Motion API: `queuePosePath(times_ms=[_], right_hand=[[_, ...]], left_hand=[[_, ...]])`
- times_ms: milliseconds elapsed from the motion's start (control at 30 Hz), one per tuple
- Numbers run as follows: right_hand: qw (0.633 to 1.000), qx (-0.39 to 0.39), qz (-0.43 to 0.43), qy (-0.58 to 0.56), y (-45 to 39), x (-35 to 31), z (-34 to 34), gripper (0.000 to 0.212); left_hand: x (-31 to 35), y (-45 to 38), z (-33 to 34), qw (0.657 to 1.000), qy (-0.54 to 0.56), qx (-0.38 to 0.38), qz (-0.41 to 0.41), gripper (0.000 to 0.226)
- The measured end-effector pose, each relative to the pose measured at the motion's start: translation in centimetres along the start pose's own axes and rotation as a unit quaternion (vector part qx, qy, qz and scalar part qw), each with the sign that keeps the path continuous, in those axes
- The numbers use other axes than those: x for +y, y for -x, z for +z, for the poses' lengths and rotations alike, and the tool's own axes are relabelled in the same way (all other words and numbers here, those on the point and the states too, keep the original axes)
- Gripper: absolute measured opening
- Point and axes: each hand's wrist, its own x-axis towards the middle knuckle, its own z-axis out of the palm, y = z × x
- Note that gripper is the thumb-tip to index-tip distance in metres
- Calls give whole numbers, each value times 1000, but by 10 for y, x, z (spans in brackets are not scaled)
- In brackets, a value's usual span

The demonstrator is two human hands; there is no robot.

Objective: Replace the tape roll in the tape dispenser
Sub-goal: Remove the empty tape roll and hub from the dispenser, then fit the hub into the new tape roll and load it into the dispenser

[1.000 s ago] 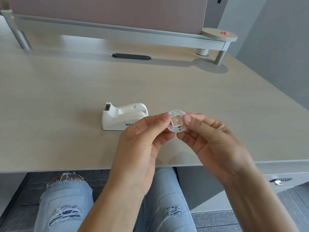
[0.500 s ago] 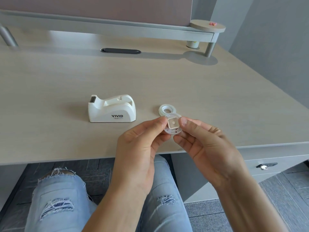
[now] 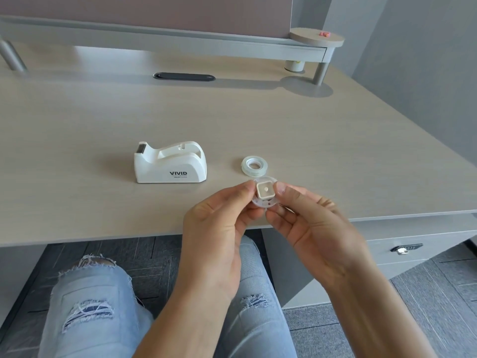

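**Hold the hub steady, then slip on the new roll**

Both hands, left hand (image 3: 219, 223) and right hand (image 3: 312, 223), pinch the little clear hub (image 3: 263, 193). New tape roll (image 3: 254, 165) lies at twelve o'clock, just beyond. Empty tape dispenser (image 3: 170, 162) waits at ten o'clock. Keep one hand pinching; push the roll on straight.

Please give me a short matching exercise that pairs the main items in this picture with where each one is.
Items:
1. tape dispenser
2. tape roll
3. spool hub
4. pink object

Places:
A. held between both hands
B. lying flat on the desk
C. standing on the desk, empty
D. on the round shelf end

Pairs: 1-C, 2-B, 3-A, 4-D
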Motion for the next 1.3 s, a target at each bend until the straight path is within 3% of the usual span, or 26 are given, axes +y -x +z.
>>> queuePosePath(times_ms=[100, 200, 300, 433, 633, 800, 900, 1000, 1233, 1300], right_hand=[[992, 33, -80, 96, 1, 2, -1, 17], [935, 90, -223, 262, 4, 4, -5, 18], [893, 73, -287, 341, 4, 11, -8, 18], [880, 89, -287, 369, -1, 16, -12, 16], [921, 98, -239, 292, -7, 4, -30, 12], [919, 139, -235, 284, -20, -11, -50, 15], [913, 143, -238, 300, -30, -16, -57, 18], [911, 129, -243, 307, -38, -21, -61, 20], [919, 109, -232, 299, -55, -26, -63, 21], [920, 107, -232, 297, -58, -27, -62, 20]], left_hand=[[-2, 0, -1, 1000, 0, 21, 11, 11], [-4, -2, -3, 998, -26, 42, 37, 7], [-5, -1, 0, 996, -54, 50, 49, 4], [-10, -2, 5, 994, -80, 55, 53, 8], [-11, -15, 9, 978, -185, 52, 84, 3], [-15, -32, 17, 899, -396, 57, 180, 7], [-20, -42, 27, 855, -483, 59, 181, 9], [-28, -51, 34, 836, -516, 68, 177, 7], [-37, -58, 47, 799, -559, 77, 209, 32], [-35, -60, 44, 768, -582, 113, 244, 35]])
